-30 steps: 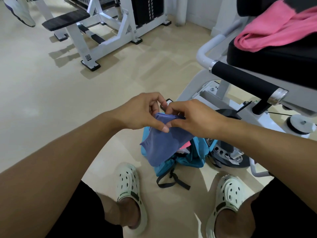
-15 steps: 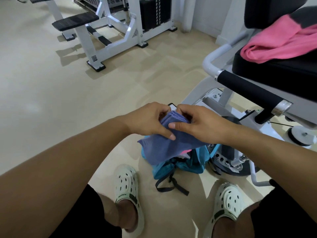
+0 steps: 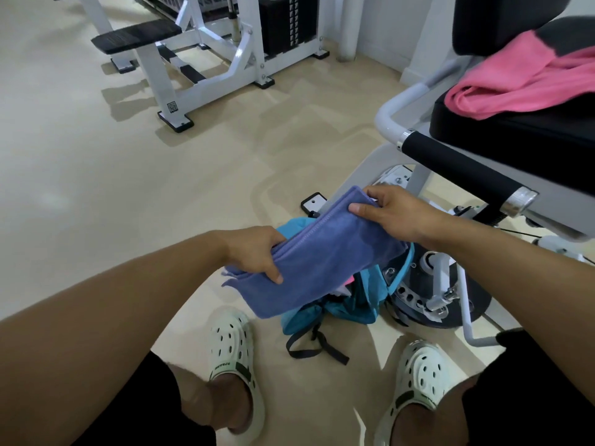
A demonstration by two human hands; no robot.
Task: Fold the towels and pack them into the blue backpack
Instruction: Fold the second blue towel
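Since a second ago we have drawn our hands apart, and the folded blue-violet terry towel (image 3: 322, 252), then bunched between them, now stretches out as a long flat band. Our left hand (image 3: 254, 252) grips the towel's near end, thumb on top and fingers curled underneath, where the loose corners of the layers stick out. Our right hand (image 3: 392, 214) pinches the far end, thumb and forefinger closed over the folded edge, the other fingers tucked behind the cloth. Between the two hands the towel slopes up from left to right, stitched hem along its upper side.

Directly below the towel sits the blue fabric backpack (image 3: 354, 304) on the floor, its mouth open and mostly hidden by the cloth; a bit of pink and white shows inside. Its dark webbing straps (image 3: 317, 346) trail toward us, between our two white perforated clogs (image 3: 233, 358).

Just beyond the right hand runs the black padded handle (image 3: 463, 170) of a white gym machine, with its black seat pad (image 3: 515, 136) higher up to the right. On that seat lies a crumpled pink towel (image 3: 521, 85), well apart from our hands. Far ahead of the left hand stands a white weight machine with a black footplate (image 3: 138, 35).
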